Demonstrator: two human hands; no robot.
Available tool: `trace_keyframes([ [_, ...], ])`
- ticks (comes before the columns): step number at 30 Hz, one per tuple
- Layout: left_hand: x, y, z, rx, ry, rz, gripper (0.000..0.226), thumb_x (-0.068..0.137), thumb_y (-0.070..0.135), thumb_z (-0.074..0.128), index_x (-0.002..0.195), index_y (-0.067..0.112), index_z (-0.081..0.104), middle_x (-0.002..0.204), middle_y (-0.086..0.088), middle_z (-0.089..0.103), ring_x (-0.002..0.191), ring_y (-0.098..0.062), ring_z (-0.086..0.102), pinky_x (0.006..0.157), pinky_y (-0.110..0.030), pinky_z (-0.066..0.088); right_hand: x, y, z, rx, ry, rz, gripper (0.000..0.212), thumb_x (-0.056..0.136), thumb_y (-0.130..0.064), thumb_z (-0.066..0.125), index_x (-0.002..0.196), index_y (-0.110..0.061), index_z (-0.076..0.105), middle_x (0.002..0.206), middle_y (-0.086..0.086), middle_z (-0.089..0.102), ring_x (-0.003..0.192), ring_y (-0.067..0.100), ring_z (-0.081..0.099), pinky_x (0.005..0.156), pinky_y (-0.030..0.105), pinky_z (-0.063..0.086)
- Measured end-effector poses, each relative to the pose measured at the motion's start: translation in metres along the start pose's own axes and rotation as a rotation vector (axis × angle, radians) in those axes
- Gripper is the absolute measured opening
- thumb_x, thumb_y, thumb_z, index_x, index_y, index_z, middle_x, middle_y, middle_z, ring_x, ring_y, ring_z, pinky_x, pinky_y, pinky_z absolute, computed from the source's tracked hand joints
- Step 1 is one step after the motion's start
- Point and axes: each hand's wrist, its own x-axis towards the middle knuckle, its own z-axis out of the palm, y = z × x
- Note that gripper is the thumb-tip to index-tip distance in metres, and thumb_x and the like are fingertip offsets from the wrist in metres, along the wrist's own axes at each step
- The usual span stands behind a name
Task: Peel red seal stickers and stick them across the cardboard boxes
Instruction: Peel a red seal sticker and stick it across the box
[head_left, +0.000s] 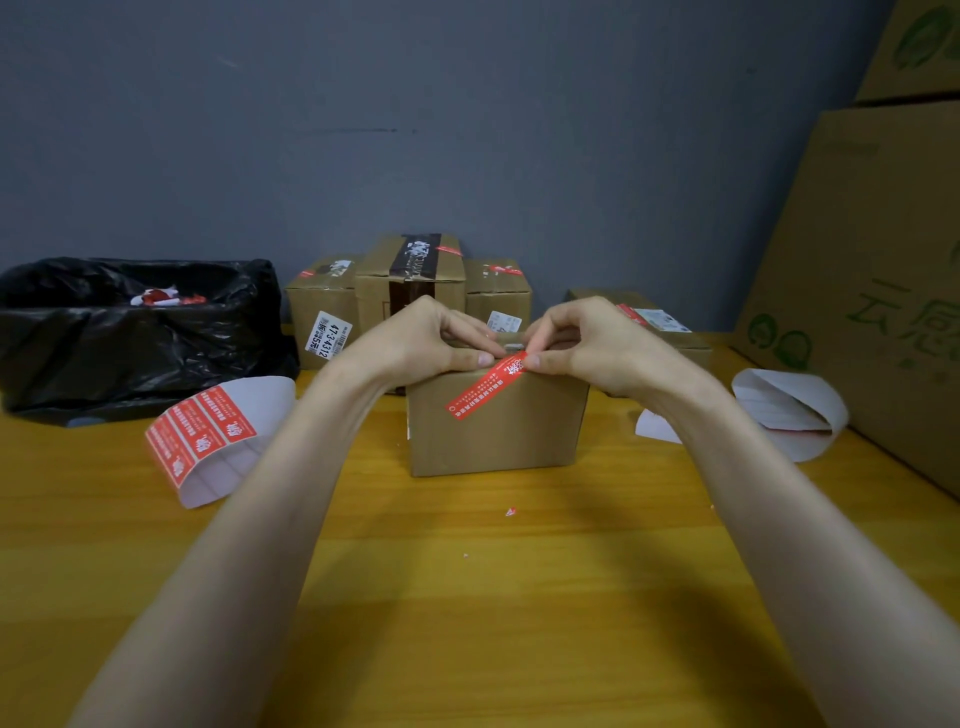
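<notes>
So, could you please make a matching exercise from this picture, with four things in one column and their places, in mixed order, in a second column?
Things:
1. red seal sticker
2. black bag
3. sheet of red stickers
4. curled white sheet

Places:
a. at the far left of the table
b. slanted on the front of the nearest cardboard box
c. on the table, right of that box
d. on the table, between the bag and that box

Pairs: 1-b, 2-a, 3-d, 4-c
</notes>
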Motion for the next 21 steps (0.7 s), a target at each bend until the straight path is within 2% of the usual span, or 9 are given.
trace_keyframes([
  [6,0.000,-0.001,0.000,-0.018,-0.007,0.003,0.023,0.083,0.014,0.066,0.104,0.025,0.068,0.104,0.015,0.059,0.091,0.006,0.051,0.084,-0.016,0.039,-0.003,0.010,0.013,0.118,0.166,-0.059,0.018,0.073,-0.009,0.077,0.073,-0.023,0.066,0.094,0.003,0.069,0.094,0.013,0.065,0.093,0.033,0.051],
  [8,0.000,-0.002,0.000,-0.025,-0.007,0.002,0.023,0.083,0.014,0.067,0.102,0.026,0.068,0.105,0.013,0.060,0.098,0.001,0.052,0.091,-0.023,0.039,-0.003,0.011,0.016,0.173,0.216,-0.058,0.021,0.070,-0.007,0.079,0.084,-0.017,0.065,0.094,0.003,0.067,0.094,0.015,0.064,0.092,0.031,0.051],
  [11,0.001,-0.003,-0.001,-0.026,-0.011,0.012,0.023,0.083,0.014,0.066,0.102,0.027,0.068,0.108,0.011,0.061,0.097,0.001,0.052,0.090,-0.023,0.040,-0.003,0.010,0.013,0.230,0.217,-0.032,0.032,0.069,-0.007,0.080,0.096,-0.012,0.064,0.097,0.006,0.066,0.096,0.017,0.064,0.093,0.031,0.051],
  [15,0.001,-0.006,-0.003,0.020,-0.043,0.059,0.022,0.085,0.018,0.064,0.104,0.028,0.067,0.116,0.009,0.061,0.100,0.001,0.052,0.087,-0.016,0.041,-0.002,0.008,0.018,0.040,0.206,-0.045,0.011,0.072,-0.018,0.079,0.074,-0.022,0.069,0.096,-0.002,0.067,0.095,0.012,0.063,0.091,0.036,0.051],
  [17,0.001,-0.008,-0.006,0.070,-0.084,0.078,0.025,0.085,0.023,0.064,0.109,0.028,0.066,0.125,0.008,0.058,0.109,0.001,0.050,0.088,-0.013,0.039,-0.002,0.009,0.022,0.029,0.248,-0.058,0.019,0.073,-0.018,0.078,0.065,-0.028,0.065,0.096,-0.002,0.065,0.096,0.014,0.061,0.091,0.038,0.050],
  [19,-0.001,-0.009,-0.009,0.103,-0.115,0.070,0.028,0.083,0.029,0.064,0.111,0.033,0.065,0.136,0.009,0.050,0.120,-0.002,0.044,0.092,-0.016,0.039,-0.002,0.010,0.023,0.031,0.277,-0.082,0.024,0.073,-0.017,0.078,0.062,-0.030,0.061,0.095,-0.001,0.064,0.096,0.016,0.061,0.091,0.037,0.050],
  [21,-0.003,-0.010,-0.012,0.100,-0.136,0.043,0.033,0.081,0.032,0.065,0.114,0.037,0.062,0.140,0.013,0.044,0.121,-0.001,0.040,0.089,-0.016,0.039,-0.001,0.012,0.026,0.031,0.307,-0.117,0.024,0.073,-0.014,0.078,0.062,-0.026,0.061,0.092,-0.003,0.061,0.093,0.014,0.060,0.088,0.029,0.050],
])
